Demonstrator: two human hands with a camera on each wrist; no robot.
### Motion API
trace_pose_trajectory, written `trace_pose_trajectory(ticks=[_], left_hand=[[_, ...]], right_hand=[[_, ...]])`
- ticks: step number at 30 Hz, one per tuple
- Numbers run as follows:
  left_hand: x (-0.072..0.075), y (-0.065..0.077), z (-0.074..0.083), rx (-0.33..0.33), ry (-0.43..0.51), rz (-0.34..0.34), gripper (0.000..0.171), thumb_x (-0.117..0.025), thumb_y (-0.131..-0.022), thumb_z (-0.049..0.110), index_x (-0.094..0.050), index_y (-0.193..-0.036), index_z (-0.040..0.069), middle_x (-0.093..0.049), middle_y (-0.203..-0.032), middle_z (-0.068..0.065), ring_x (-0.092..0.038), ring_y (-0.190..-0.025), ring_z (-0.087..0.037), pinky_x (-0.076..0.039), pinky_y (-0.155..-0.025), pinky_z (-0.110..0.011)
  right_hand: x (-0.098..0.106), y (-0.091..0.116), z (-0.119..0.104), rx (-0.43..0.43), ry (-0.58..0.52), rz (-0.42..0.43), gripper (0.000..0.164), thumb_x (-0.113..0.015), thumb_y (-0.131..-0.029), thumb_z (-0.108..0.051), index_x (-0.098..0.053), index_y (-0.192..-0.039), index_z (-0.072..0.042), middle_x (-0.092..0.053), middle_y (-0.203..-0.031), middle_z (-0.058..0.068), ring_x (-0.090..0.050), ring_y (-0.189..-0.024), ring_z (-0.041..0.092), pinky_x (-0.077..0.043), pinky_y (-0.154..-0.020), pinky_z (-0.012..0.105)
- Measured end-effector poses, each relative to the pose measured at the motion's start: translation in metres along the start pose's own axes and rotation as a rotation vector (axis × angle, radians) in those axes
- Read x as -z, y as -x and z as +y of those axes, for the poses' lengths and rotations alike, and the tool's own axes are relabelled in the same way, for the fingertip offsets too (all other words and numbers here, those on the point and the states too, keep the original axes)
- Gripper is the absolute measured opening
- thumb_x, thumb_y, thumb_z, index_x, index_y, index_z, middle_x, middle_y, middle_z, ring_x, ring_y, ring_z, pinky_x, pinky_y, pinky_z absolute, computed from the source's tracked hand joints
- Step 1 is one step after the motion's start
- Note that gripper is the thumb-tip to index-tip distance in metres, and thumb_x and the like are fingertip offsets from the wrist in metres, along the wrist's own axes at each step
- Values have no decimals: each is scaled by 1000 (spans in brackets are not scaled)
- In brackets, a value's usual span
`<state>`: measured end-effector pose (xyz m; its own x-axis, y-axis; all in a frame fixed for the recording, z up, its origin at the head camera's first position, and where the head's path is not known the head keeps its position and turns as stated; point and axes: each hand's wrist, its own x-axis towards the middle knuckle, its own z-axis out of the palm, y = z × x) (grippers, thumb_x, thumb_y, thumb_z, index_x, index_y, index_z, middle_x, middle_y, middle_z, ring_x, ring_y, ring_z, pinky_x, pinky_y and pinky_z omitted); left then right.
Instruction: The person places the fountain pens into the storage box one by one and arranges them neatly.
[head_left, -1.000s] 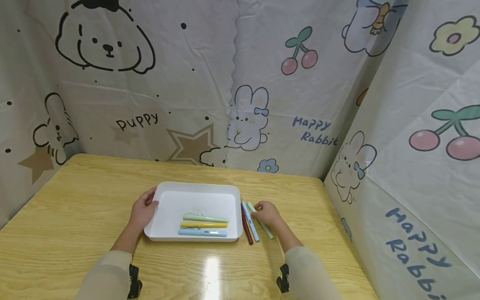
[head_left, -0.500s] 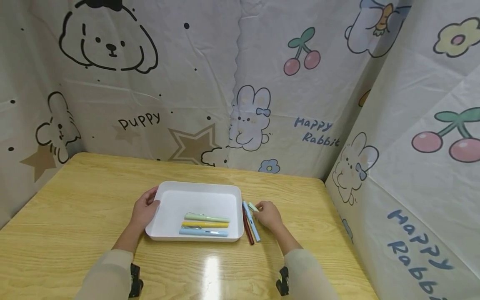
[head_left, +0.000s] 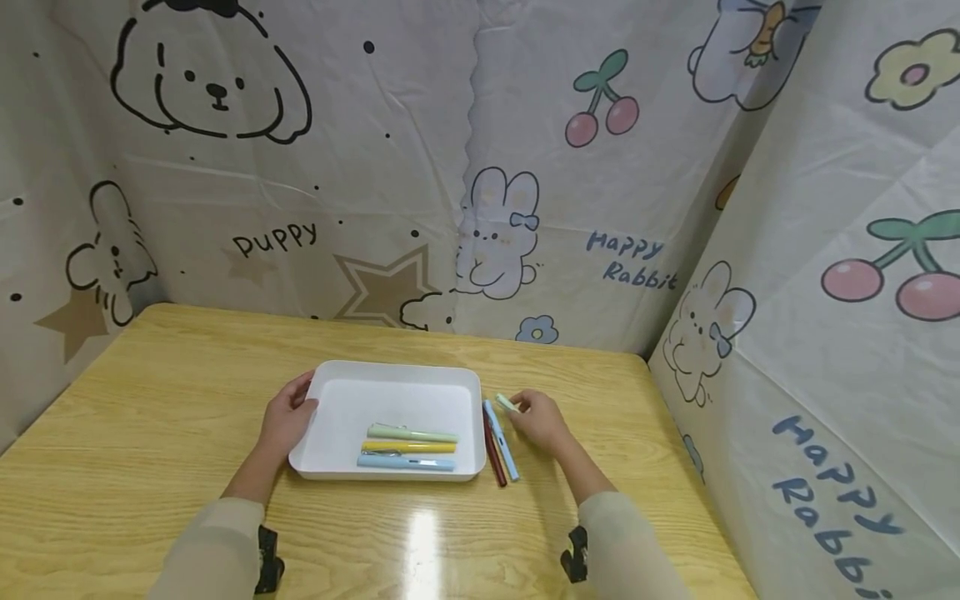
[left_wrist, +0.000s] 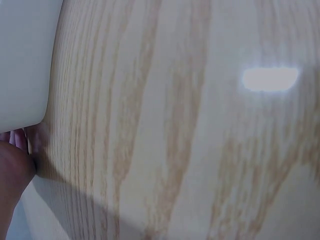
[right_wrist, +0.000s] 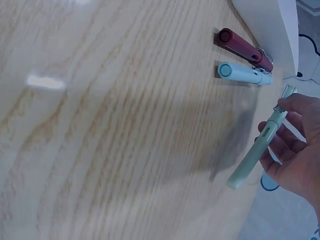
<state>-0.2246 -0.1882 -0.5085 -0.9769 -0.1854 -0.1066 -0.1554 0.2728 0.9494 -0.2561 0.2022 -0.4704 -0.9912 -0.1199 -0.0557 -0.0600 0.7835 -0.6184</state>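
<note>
The right hand (head_left: 542, 419) pinched a green pen (right_wrist: 260, 142) between thumb and fingers, raised off the table (head_left: 187, 358) to the right of the tray (head_left: 390, 400). The pen was tilted, its clip end (the metal showed from the right wrist) by the thumb. Between that hand and the tray, on the table, lay a red pen (right_wrist: 245, 48) and a blue pen (right_wrist: 242, 73), their clip ends close together; whether the red one touched the tray, I could not tell. The left hand (head_left: 288, 417) gripped the tray's left edge, thumb at the rim and fingers round the outside. Inside the tray, roughly parallel near its front wall, lay a second green pen (head_left: 412, 434), a yellow pen (head_left: 420, 447) and, nearest the person, a second blue pen (head_left: 408, 462).
</note>
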Motion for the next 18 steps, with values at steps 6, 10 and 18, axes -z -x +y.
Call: trace_pose_trajectory(ticks=[6,10,18], left_hand=[[-1,-1,-2,7,2,2,53,-39,-97,8,-26,-148,9,-33,-149,-19,-36,-133,-35,-35,-108,-46],[-1,0,-2,11,5,-1,53,-39,-97,8,-26,-148,9,-33,-149,-20,-36,-133,-35,-35,-108,-46],[-1,1,0,6,0,1,52,-39,-97,8,-26,-148,8,-34,-148,-20,-37,-132,-34,-35,-107,-45]], right_hand=[[6,-2,-11,12,20,-20,25,-61,-85,-12,-65,-107,-4,-63,-92,11,-54,-80,20,-45,-66,28],[8,-3,-19,43,33,-39,23,-63,-84,-12,-66,-105,-3,-62,-88,10,-54,-78,19,-45,-65,28],[9,-3,-33,102,43,-83,22,-64,-83,-12,-68,-102,-3,-62,-85,9,-54,-77,18,-45,-63,26]])
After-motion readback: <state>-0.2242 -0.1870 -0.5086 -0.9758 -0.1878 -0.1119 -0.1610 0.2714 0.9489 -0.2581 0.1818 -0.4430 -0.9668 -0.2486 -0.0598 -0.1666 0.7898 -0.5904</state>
